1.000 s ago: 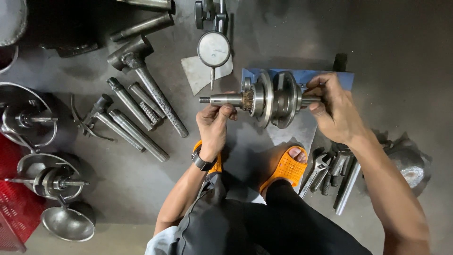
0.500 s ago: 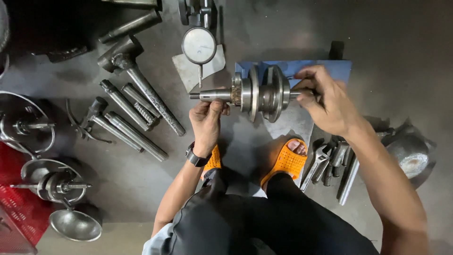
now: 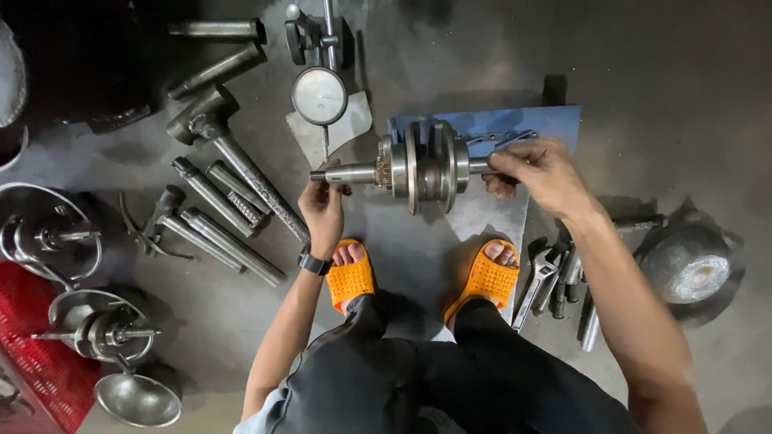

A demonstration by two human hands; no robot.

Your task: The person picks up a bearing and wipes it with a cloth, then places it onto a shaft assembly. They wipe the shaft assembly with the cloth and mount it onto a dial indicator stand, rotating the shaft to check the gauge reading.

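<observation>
- Crankshaft [image 3: 422,165] held level above the grey floor [image 3: 667,96], between both hands, over the near edge of a blue sheet [image 3: 555,120].
- Left hand [image 3: 323,201] closed around the thin left end of the crankshaft, fingers curled over the shaft stub from below; black wristwatch [image 3: 312,262] on that wrist.
- Right hand [image 3: 540,170] closed on the right end of the crankshaft, thumb and fingers pinched round the short shaft there.
- Dial gauge [image 3: 320,95] on its stand just beyond the left end of the crankshaft, round white face up, resting on a pale scrap of paper [image 3: 350,127].
- Orange sandals [image 3: 351,277] on both feet, planted near the person, just below the crankshaft.
- Steel rods and a long-handled tool [image 3: 233,157] lying loose on the floor to the left.
- Round wire-framed metal parts [image 3: 48,237] and a shiny funnel [image 3: 138,399] at far left, beside a red crate [image 3: 36,354].
- Wrenches [image 3: 535,285] and loose tools on the right, near the right sandal; dented metal bowl [image 3: 683,264] further right.
</observation>
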